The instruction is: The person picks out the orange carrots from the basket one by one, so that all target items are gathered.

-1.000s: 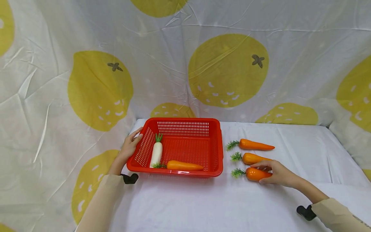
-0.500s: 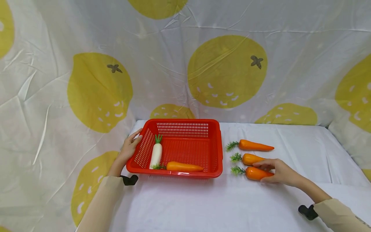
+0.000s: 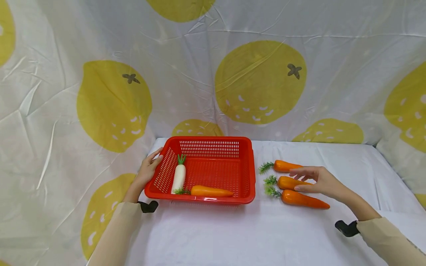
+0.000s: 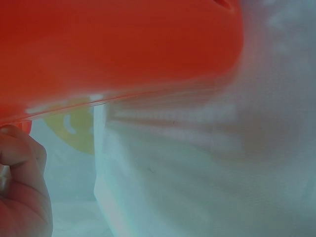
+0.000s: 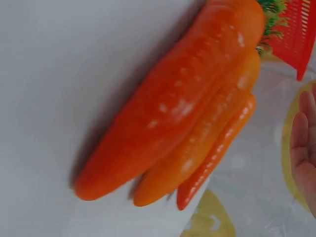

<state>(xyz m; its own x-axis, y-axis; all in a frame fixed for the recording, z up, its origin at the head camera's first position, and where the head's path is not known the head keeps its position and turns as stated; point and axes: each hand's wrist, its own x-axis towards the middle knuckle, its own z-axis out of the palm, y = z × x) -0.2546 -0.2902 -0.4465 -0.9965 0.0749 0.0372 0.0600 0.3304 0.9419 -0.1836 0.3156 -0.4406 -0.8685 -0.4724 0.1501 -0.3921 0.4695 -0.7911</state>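
Note:
My left hand [image 3: 147,169] grips the left rim of a red plastic basket [image 3: 247,170]; in the left wrist view, curled fingers [image 4: 22,163] meet its edge. Inside the basket lie a white radish [image 3: 179,177] with green leaves and an orange carrot [image 3: 213,191]. To the right, three carrots lie side by side on the cloth: a far carrot [image 3: 283,166], a middle carrot [image 3: 288,182] and a near carrot [image 3: 304,199], leafy ends toward the basket. Over the middle and far ones hovers my right hand [image 3: 327,183], fingers spread and holding nothing. It covers the far carrot's tip.
A white cloth [image 3: 213,232] covers the table. Behind and to the left hangs a pale curtain [image 3: 186,74] printed with yellow lemons. The basket's right wall is a short gap from the carrots' leaves.
My right hand has let go of the near carrot, lifted, and moved away over the middle and far carrots. The near carrot's whole tip now shows. My left hand and the basket look unchanged.

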